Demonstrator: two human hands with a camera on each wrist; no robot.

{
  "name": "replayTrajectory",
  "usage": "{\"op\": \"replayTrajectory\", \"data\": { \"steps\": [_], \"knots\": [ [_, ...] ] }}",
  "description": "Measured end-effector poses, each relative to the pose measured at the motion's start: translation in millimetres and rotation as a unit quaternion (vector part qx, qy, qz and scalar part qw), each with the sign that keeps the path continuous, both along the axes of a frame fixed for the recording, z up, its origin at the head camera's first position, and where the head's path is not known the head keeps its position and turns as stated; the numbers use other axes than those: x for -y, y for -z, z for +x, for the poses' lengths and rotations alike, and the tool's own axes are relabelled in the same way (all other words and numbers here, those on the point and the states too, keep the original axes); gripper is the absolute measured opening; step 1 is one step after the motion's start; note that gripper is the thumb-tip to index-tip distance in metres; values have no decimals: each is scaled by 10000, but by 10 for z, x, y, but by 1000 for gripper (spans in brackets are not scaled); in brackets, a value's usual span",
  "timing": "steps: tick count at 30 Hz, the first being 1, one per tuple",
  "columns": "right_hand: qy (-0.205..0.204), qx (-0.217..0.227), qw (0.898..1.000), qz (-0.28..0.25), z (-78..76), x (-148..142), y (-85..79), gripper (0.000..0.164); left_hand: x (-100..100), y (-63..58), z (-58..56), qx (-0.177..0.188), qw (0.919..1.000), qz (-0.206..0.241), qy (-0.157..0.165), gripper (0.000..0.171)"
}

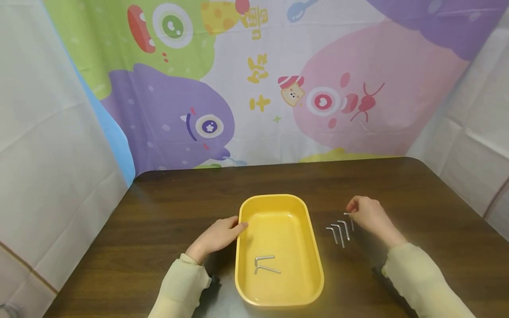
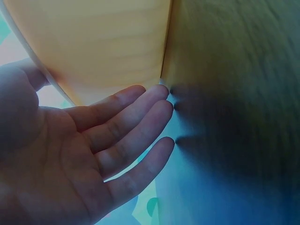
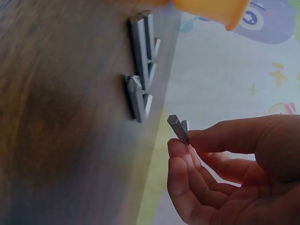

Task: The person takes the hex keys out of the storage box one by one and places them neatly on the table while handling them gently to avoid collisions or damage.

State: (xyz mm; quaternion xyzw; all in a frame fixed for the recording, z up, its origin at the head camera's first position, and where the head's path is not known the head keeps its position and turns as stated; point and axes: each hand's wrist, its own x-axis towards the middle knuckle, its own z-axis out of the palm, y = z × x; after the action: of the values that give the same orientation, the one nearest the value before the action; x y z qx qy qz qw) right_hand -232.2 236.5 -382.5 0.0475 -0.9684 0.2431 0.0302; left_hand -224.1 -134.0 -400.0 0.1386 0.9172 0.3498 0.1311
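A yellow tray (image 1: 278, 278) stands on the dark wooden table, its long side running away from me. My left hand (image 1: 218, 234) holds its left wall, thumb over the rim and the other fingers against the outside. Inside the tray lie two silver L-shaped hex keys (image 1: 268, 268). Right of the tray, my right hand (image 1: 370, 216) pinches another hex key (image 3: 177, 127) between thumb and fingertips, apart from the table in the right wrist view. Left of that hand, three more hex keys (image 1: 339, 234) lie side by side on the table.
The brown table (image 1: 179, 194) ends at a cartoon-printed cloth (image 1: 262, 132) hanging behind it. Pale panels (image 1: 51, 145) stand along the left and right sides.
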Motion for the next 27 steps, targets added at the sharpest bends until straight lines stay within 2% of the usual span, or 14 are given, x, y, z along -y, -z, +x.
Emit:
{"op": "replayTrajectory", "data": {
  "steps": [9, 15, 22, 27],
  "knots": [
    [45, 359, 9993, -2, -63, -5, 58, 10, -6, -16, 5, -3, 10000, 32, 4, 38],
    [-7, 545, 9982, 241, -110, -35, 127, 10, -5, 5, -1, -6, 10000, 8, 21, 39],
    [3, 427, 9981, 433, -214, -82, 239, 3, 1, 4, -4, -16, 10000, 22, 2, 38],
    [-42, 532, 9962, 682, -194, -19, 191, 3, -1, 0, -4, -39, 10000, -16, 31, 38]
  ]
}}
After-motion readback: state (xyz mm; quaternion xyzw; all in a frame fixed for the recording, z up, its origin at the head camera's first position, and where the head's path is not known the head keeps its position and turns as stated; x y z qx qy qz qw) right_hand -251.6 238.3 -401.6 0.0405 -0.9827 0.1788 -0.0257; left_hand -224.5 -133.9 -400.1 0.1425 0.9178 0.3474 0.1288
